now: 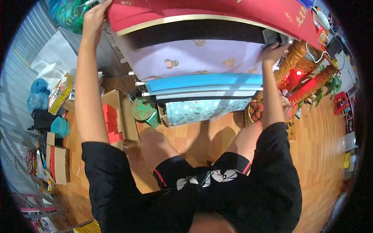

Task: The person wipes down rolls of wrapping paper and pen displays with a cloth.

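A red cloth [155, 16] with a gold edge and gold marks stretches across the top of the view. My left hand [97, 16] is closed on its left end. My right hand [275, 52] is raised at the right, below the red cloth and at the edge of a lilac cloth [202, 58] with patterned shapes; what its fingers hold is too small to tell. Black cloth [194, 33] lies between the red and lilac ones. Lower down hang a blue cloth [206, 82] and a mint patterned cloth [206, 110].
An open cardboard box [130, 116] with red boxes [110, 118] stands at the left, beside a green round object [142, 108]. Another carton [61, 165] is farther left. At the right are potted plants [332, 85], a red light [298, 73] and a red crate [341, 103].
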`<state>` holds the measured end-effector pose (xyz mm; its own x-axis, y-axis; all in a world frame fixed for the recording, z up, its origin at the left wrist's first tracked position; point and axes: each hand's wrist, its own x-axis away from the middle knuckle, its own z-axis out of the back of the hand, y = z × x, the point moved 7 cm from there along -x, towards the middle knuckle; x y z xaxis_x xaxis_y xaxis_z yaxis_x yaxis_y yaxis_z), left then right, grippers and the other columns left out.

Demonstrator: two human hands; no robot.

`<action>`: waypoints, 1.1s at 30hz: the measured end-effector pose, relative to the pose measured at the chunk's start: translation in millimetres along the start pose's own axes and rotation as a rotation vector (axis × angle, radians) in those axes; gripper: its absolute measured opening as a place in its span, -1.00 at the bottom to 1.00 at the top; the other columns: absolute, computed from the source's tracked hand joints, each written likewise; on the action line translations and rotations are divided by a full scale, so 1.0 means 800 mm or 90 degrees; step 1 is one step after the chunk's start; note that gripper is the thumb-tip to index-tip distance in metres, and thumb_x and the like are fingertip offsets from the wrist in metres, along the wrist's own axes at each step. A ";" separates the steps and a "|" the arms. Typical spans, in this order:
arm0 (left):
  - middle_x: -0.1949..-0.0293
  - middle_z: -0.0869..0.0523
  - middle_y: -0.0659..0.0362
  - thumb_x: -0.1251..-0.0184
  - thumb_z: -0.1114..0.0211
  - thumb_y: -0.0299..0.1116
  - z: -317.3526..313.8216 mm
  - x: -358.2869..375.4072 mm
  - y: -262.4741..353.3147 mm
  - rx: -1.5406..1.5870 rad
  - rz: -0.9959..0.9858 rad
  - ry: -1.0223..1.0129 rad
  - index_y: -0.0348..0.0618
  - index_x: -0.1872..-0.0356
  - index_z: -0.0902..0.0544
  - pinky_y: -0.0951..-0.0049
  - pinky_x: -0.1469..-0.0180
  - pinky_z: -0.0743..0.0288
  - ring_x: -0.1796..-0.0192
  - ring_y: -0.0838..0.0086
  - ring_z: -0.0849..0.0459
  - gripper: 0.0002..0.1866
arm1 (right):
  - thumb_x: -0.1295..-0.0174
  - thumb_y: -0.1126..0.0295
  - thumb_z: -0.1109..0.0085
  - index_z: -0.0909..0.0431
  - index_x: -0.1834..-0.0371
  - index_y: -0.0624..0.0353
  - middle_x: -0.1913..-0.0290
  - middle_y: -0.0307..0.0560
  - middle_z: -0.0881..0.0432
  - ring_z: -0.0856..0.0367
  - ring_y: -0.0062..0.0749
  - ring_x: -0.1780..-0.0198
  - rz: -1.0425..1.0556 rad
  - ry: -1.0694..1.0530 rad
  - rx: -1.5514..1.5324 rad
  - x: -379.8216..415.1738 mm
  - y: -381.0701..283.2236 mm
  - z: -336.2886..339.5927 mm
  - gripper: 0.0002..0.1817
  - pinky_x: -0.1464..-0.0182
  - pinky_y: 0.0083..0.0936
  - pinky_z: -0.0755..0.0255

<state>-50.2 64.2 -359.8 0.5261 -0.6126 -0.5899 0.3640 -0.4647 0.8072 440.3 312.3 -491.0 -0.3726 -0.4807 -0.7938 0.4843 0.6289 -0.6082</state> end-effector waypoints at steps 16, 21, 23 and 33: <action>0.29 -0.61 -0.04 0.18 -0.40 0.01 -0.025 0.063 0.006 -0.377 -0.266 0.138 -0.50 0.20 -0.47 0.44 0.20 -0.44 0.26 0.35 -0.60 -0.30 | 0.13 0.37 -0.11 0.28 -0.33 -0.12 -0.22 0.61 0.37 0.26 0.45 -0.26 -0.383 0.061 -0.111 0.147 0.031 -0.062 -0.05 -0.22 0.12 0.22; 0.31 -0.64 0.08 0.09 -0.37 -0.08 -0.031 0.068 0.011 -0.409 -0.227 0.100 -0.34 0.28 -0.54 0.53 0.15 -0.39 0.27 0.49 -0.58 -0.50 | 0.21 0.36 -0.27 0.36 -0.34 -0.18 -0.24 0.50 0.55 0.48 0.30 -0.31 -0.387 -0.036 -0.039 0.188 -0.052 -0.077 0.10 -0.23 0.14 0.46; 0.40 -0.66 0.08 0.08 -0.37 -0.09 -0.037 0.076 0.019 -0.427 -0.260 0.112 -0.35 0.33 -0.56 0.51 0.23 -0.43 0.35 0.48 -0.60 -0.53 | 0.24 0.31 -0.31 0.36 -0.34 -0.18 -0.24 0.48 0.57 0.52 0.28 -0.31 -0.341 -0.052 -0.028 0.213 -0.078 -0.091 0.13 -0.23 0.16 0.47; 0.41 -0.60 0.04 0.03 -0.30 -0.10 -0.047 0.087 0.026 -0.485 -0.382 0.194 -0.28 0.35 -0.53 0.34 0.21 -0.38 0.32 0.27 -0.55 -0.60 | 0.13 0.39 -0.21 0.24 -0.34 -0.14 -0.31 0.27 0.56 0.51 0.23 -0.33 -0.183 -0.156 -0.055 0.293 -0.227 -0.136 -0.02 -0.22 0.17 0.47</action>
<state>22.8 35.5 -383.3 0.2299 -0.1733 -0.9577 0.9694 -0.0463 0.2411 178.9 151.8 -566.5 -0.2787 -0.7698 -0.5743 0.3156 0.4914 -0.8118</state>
